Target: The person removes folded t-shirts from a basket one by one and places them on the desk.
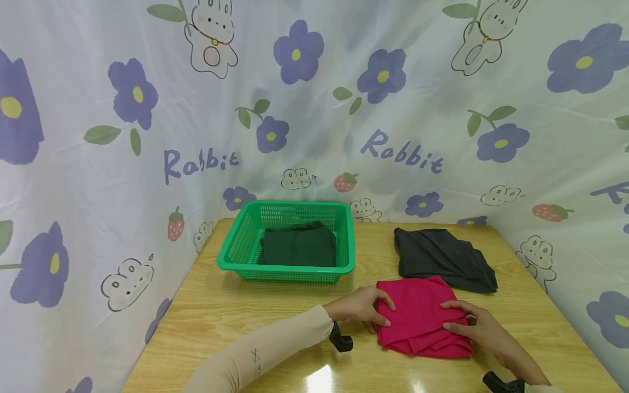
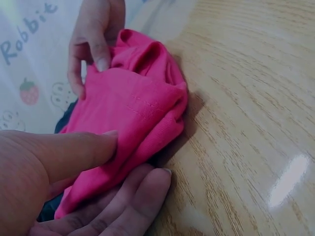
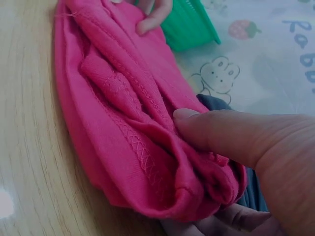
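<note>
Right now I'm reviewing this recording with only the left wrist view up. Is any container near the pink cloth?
Observer: Yes. The head view shows a green basket on the table, farther off and to the left of the pink cloth.

Operator: Is anything inside it?

Observer: A dark folded cloth lies in it.

Operator: I can't make out the folds by the right hand. Any stitching there?

Observer: Yes. The right wrist view shows zigzag stitching along one fold.
</note>
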The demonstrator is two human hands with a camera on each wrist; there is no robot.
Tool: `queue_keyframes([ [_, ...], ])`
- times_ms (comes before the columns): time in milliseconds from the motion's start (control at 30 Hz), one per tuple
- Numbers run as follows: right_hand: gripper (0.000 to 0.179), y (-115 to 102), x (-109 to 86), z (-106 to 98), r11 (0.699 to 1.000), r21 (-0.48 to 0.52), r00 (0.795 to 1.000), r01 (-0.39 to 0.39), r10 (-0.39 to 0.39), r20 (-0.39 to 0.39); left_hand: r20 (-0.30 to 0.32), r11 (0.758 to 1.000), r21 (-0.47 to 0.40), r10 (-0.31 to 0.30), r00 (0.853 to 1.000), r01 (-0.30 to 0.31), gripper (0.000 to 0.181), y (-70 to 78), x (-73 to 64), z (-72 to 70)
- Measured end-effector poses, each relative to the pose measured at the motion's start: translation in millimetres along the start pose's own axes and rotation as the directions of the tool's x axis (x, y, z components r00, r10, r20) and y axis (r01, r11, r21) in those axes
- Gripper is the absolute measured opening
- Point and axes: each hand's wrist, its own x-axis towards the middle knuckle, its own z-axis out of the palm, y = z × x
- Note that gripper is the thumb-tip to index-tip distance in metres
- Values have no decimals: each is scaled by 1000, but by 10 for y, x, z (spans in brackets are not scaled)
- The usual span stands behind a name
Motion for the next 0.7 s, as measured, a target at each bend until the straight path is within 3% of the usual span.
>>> queue_keyframes([
  [233, 60, -82, 0, -22, 998, -58, 996, 22, -27, -83, 19, 1000, 14, 17, 1000, -17, 22, 42, -22, -65],
  [433, 58, -231, -4, -82, 989, -132, 981, 66, -88, -170, 78, 999, -14, 41, 996, -40, 13, 81, -61, -164],
  [700, 58, -408, 91, -22, 987, -103, 964, 124, -144, -224, 99, 996, 8, 84, 992, -85, 5, 116, -125, -272],
])
